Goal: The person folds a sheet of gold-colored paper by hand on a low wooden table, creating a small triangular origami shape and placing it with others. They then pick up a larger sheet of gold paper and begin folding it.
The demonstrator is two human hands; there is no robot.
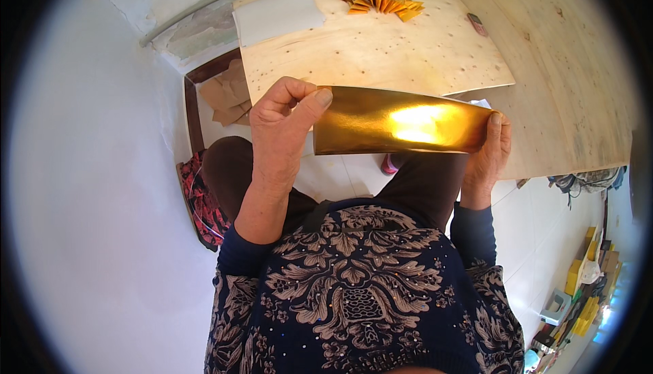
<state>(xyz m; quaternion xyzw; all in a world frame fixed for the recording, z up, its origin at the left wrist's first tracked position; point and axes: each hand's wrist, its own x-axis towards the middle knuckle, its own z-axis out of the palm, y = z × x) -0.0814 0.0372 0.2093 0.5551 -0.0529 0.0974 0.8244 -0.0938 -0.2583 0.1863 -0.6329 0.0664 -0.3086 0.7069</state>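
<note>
A shiny gold foil paper sheet [360, 125], long and rectangular, is stretched between my two hands above my lap. My left hand [282, 119] pinches its upper left corner between thumb and fingers. At the other end, my right hand [491, 153] grips the short edge, thumb on the face turned toward me; its fingers are partly hidden behind the sheet. Bright light glares off the foil's right half. Beyond it, on the wooden table [401, 51], lies a fan-like bunch of folded gold paper pieces [384, 1].
A white sheet [280, 17] lies at the table's far left, and a small reddish phone-like object [477, 25] at the right. A second plywood board [544, 102] extends rightward. Brown paper [228, 95] lies below the table's left side. Yellow boxes and a grey container [556, 306] are at lower right.
</note>
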